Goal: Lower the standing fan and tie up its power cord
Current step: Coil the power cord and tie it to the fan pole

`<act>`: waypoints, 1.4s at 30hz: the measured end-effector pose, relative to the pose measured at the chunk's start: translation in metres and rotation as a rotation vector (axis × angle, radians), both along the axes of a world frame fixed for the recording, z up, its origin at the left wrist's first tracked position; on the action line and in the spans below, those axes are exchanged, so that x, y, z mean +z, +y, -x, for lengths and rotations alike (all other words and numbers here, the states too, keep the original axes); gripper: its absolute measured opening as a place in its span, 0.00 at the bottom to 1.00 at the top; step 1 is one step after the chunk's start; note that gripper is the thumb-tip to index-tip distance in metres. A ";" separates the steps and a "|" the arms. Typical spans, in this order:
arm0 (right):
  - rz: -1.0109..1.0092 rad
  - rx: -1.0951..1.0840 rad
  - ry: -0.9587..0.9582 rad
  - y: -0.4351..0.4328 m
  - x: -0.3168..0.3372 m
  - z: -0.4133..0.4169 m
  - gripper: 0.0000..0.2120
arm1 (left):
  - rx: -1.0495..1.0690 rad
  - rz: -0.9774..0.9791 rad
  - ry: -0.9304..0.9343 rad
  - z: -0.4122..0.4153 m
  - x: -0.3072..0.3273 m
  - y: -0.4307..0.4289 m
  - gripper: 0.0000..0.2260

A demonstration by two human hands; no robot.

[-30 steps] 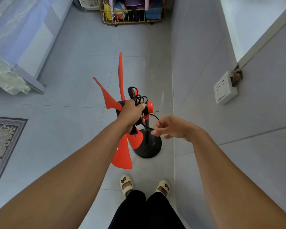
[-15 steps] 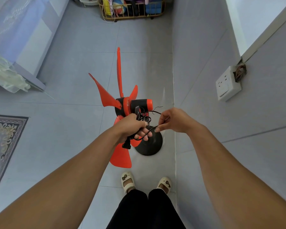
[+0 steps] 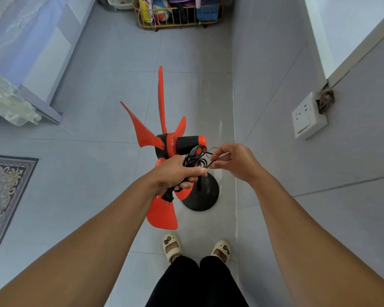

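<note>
A small standing fan (image 3: 186, 141) with bare orange blades and a black-and-orange motor stands on a round black base (image 3: 205, 196) on the floor tiles, close to the wall. My left hand (image 3: 177, 173) is shut on a bundle of its black power cord (image 3: 192, 159), held just below the motor. The black plug (image 3: 168, 197) hangs out under that fist. My right hand (image 3: 233, 161) pinches a strand of the cord between thumb and fingers, right beside the bundle.
A grey wall with a white socket (image 3: 308, 115) runs along the right. A wire basket (image 3: 177, 13) full of things stands at the far end. A patterned rug (image 3: 7, 187) lies at the left, a bed frame (image 3: 31, 91) beyond it. My feet (image 3: 195, 247) are just behind the fan.
My left hand with the cord bundle has come down from the top of the motor to below it. My right hand has moved up and in toward the bundle.
</note>
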State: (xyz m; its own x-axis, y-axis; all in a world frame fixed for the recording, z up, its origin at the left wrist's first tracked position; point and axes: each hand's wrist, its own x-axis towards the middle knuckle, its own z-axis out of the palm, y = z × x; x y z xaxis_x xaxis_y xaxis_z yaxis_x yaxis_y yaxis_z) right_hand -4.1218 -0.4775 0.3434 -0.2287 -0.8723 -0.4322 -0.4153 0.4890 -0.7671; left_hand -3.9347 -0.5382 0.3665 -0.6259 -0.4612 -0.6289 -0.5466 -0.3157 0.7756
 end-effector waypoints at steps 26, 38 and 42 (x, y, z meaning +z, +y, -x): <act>-0.005 -0.069 -0.349 -0.003 -0.020 0.037 0.14 | -0.176 0.460 -0.047 0.071 -0.071 -0.016 0.05; -0.069 -0.046 -0.144 -0.012 -0.023 0.045 0.15 | -0.154 0.497 -0.018 0.086 -0.083 -0.014 0.04; -0.036 -0.056 -0.220 -0.008 -0.025 0.047 0.11 | -0.165 0.463 -0.012 0.087 -0.079 -0.018 0.05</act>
